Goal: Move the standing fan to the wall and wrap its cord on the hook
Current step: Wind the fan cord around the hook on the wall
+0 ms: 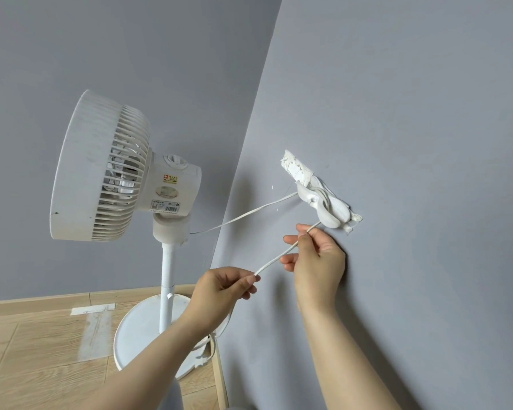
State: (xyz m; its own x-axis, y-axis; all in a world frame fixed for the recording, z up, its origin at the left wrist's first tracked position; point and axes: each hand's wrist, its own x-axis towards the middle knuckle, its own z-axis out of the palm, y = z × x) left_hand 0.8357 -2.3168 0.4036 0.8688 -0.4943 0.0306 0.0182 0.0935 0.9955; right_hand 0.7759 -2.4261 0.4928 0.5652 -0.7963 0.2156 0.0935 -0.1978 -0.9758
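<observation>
The white standing fan stands in the corner on its round base, close to the grey wall. A white hook is stuck to the wall with white tape. The fan's white cord runs from the fan's neck up to the hook and loops around it. From the hook the cord comes down through my right hand, which pinches it just below the hook. My left hand pinches the same cord lower down, stretched taut between both hands. More cord hangs below my left arm.
Wooden floor with a skirting board along the walls. A strip of pale tape lies on the floor left of the fan base. The two grey walls meet in a corner behind the fan.
</observation>
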